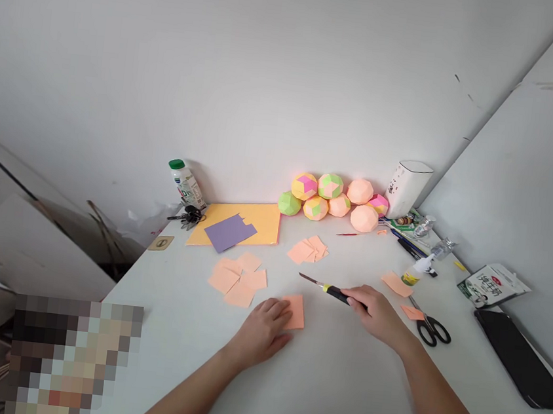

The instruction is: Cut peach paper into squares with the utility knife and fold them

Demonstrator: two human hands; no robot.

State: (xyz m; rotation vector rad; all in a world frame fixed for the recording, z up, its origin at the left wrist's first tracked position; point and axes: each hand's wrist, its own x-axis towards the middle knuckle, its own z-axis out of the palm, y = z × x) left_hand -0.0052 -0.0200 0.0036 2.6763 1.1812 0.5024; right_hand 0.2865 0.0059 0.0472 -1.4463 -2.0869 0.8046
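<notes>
While the left hand [264, 327] is lying unclenched over an orange paper square [297, 312], the right hand [367, 309] is gripping a utility knife [334, 293] by its handle, blade pointing left beyond the square. Square is resting on the bench [337, 384], its left side disappearing under the fingers. Peach pieces [225, 277] are overlapping to the left, near a purple sheet [228, 233]. Scissors [425, 319] are lying right of the knife. Faceted paper balls [331, 186] are sitting by the wall [268, 101].

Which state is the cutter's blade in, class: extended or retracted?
Extended: the dark blade juts beyond the yellow-and-black handle held in the right hand.
</notes>
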